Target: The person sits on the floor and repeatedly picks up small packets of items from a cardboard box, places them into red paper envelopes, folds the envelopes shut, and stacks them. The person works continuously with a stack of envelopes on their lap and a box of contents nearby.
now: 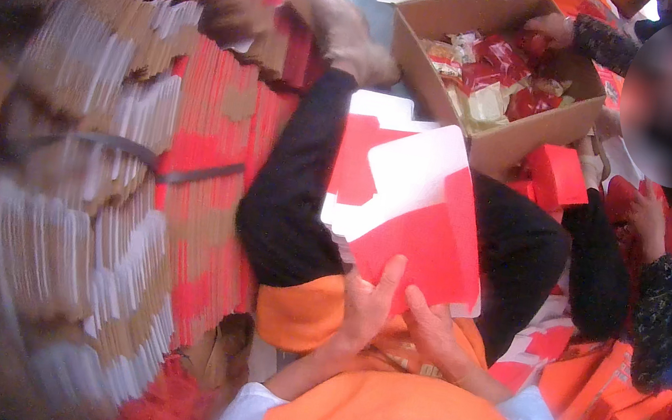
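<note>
A stack of flat red and white card sheets is tilted up between my knees above my lap. My left hand grips its near left edge, thumb lying on the top sheet and fingers hidden beneath. At the near right edge, my right hand holds the same stack in a similar way, its thumb also on top. The sheets are slightly fanned along the left and far edges, where more white shows.
Strapped bundles of card blanks fill the left side. Ahead stands an open cardboard box of small red and pale packets, with another person's hand inside. A red box and orange boxes lie to the right, near other people's hands.
</note>
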